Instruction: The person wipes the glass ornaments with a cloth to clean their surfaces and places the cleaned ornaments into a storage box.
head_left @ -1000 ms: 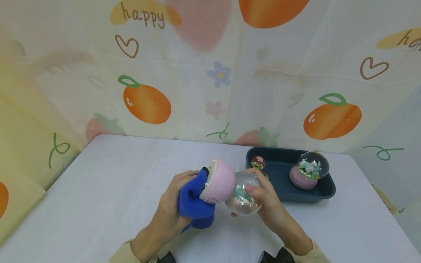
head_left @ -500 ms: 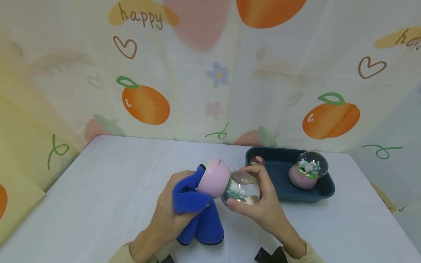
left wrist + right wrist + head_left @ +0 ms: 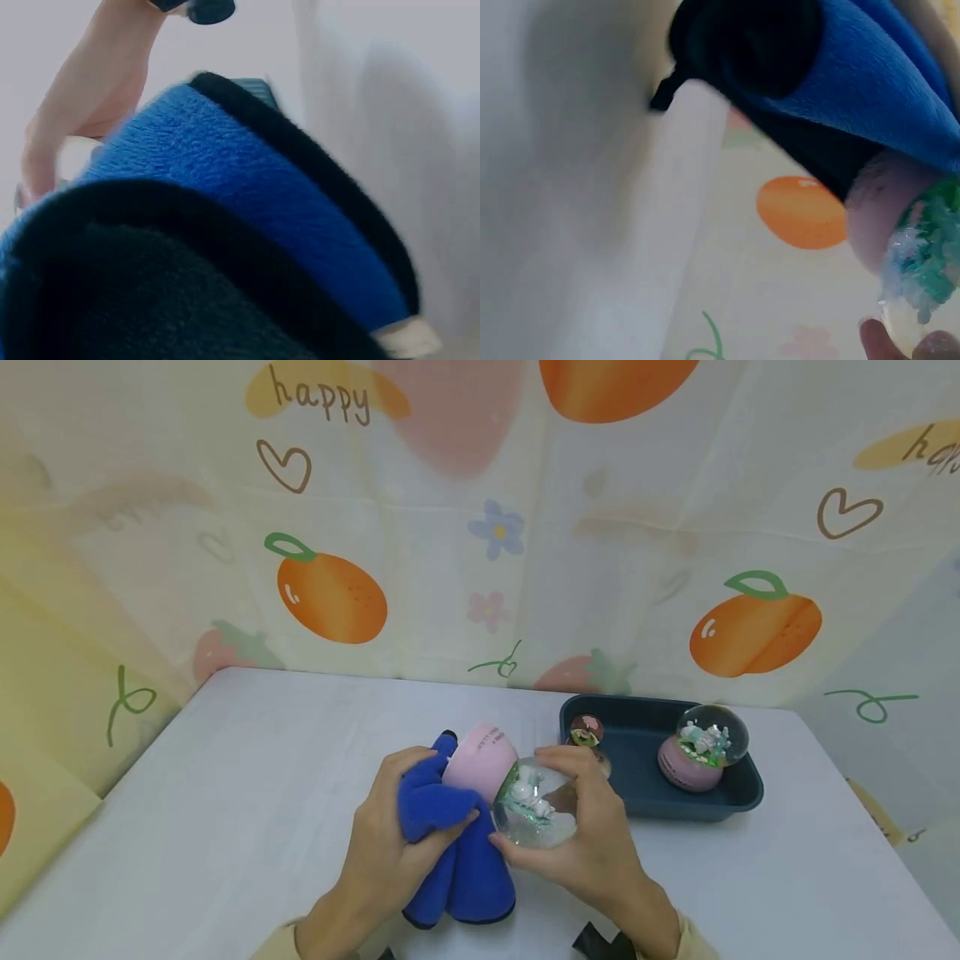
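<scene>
A snow globe with a pink base point(image 3: 482, 762) and clear dome point(image 3: 534, 818) is held on its side above the table, dome towards the right. My left hand point(image 3: 386, 847) grips a blue cloth point(image 3: 480, 881) against the base, and the cloth's loose end hangs below. On the dome, the thumb and fingers of my right hand point(image 3: 596, 835) grip from the right. Dark-edged cloth point(image 3: 225, 165) fills much of the left wrist view. White and green figures point(image 3: 919, 262) show inside the dome in the right wrist view, beside a fingertip point(image 3: 877, 341).
Behind my right hand is a dark teal tray point(image 3: 637, 760). It holds another pink-based snow globe point(image 3: 701, 747) at its right and a small brown-topped ornament point(image 3: 587, 731) at its left, partly hidden. A white table point(image 3: 247, 793) meets a fruit-patterned backdrop point(image 3: 442, 602).
The snow globe has shifted left, with both hands still on it. My right-hand grip has moved round the dome, whose figures now face differently. The cloth's loose end hangs lower and wider.
</scene>
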`<state>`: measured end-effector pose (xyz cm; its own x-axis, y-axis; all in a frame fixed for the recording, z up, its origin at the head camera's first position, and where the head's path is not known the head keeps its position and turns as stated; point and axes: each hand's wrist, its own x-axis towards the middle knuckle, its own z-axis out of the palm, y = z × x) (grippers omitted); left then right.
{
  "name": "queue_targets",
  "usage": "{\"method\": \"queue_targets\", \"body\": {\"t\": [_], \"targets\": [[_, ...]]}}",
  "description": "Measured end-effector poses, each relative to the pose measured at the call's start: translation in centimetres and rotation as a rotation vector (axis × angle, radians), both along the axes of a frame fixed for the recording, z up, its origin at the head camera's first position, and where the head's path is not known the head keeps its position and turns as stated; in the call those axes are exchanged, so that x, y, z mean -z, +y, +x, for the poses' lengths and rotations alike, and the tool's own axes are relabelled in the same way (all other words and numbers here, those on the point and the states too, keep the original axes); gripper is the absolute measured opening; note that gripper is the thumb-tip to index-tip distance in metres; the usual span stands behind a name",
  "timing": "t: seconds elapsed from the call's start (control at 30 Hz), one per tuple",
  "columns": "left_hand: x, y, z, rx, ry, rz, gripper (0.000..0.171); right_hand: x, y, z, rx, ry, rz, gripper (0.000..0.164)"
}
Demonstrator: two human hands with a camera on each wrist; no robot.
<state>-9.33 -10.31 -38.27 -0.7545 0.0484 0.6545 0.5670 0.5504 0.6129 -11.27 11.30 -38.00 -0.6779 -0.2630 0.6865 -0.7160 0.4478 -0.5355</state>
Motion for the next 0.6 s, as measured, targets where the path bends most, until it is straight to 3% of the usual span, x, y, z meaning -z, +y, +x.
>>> {"method": "queue_targets", "body": {"t": [0.1,0.23,0.47,0.6], "targets": [[-0.2,0.1,0.1,-0.03,-0.045,-0.013,0.066,0.3,-0.2,0.1,0.005,0.044,0.063,0.078],[-0.4,0.1,0.2,-0.021,-0.047,-0.034,0.062,0.3,-0.2,0.1,0.011,0.054,0.068,0.077],[-0.7,-0.5,-0.1,0.069,0.112,0.051,0.055,0.1,0.2,-0.3,0.011,-0.018,-0.014,0.081],[-0.8,-0.9,-0.2,0.07,0.154,0.108,0.054,0.0,0.4,-0.6,-0.007,-0.055,-0.066,0.082]]}}
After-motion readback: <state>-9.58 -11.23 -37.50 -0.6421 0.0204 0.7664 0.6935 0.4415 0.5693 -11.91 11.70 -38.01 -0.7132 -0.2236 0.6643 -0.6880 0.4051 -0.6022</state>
